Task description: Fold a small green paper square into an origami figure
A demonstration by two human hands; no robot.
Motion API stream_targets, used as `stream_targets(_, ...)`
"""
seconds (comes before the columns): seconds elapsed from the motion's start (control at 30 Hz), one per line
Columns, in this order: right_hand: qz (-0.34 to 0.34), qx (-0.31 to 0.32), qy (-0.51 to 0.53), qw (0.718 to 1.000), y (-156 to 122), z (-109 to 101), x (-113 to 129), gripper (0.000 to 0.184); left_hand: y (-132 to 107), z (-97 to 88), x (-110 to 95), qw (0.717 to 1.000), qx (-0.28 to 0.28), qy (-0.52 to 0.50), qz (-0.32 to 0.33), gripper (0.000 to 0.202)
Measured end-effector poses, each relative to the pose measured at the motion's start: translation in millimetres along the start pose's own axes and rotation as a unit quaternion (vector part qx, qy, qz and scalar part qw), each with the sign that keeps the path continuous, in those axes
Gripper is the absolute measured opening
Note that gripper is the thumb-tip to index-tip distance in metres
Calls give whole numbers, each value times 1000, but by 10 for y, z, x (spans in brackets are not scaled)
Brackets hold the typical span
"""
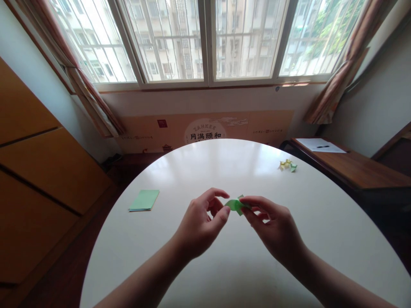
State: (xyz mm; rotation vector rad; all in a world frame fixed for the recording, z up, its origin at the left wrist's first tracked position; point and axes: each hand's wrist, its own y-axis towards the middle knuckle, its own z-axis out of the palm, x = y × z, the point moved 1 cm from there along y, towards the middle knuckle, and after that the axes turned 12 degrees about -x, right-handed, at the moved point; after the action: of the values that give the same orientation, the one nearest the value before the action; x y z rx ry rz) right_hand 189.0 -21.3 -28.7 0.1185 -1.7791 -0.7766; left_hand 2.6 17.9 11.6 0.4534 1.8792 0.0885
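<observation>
Paper (235, 206) pinched in the right hand (276, 219) could crumple if the left hand (201, 222), loosely open with its thumb against the paper, presses hard.

White table (205, 171) (glossy, round-edged) | left: green-topped paper stack (144, 200) lies | far right: yellow and green folded pieces (285, 163) sit

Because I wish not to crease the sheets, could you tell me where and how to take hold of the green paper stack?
Probably grip the green paper stack by its right edge, coming from the right, where the left hand is. It lies flat on the white table, so ease that edge up first, then pinch all layers together.
</observation>
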Motion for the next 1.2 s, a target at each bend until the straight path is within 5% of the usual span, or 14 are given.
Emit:
stream_targets(0.4, -172, 24, -104, 979, -7, -19, 141, 23, -38, 121, 28, 999, -32, 1, -42, 20)
stream_targets(0.8, -182, 13, -127, 975, 20, -48, 131, 22, -37, 24, 0, 964, -84, 196, 161, 20)
stream_targets(0.97, -123, -2, -100, 987, 17, -69, 102, 20, -20, -18, -25, 956, -119, 177, 202, 17)
stream_targets(1.1, 14, -8, -23, 1000, 49, -73, 80, 16, 12, -51, -31, 962, -136, 118, 206, 17)
stream_targets(1.2, 101, 7, 31, 994, 75, -67, 93, 17, 41, -32, 24, 980, -98, 56, 162, 17)
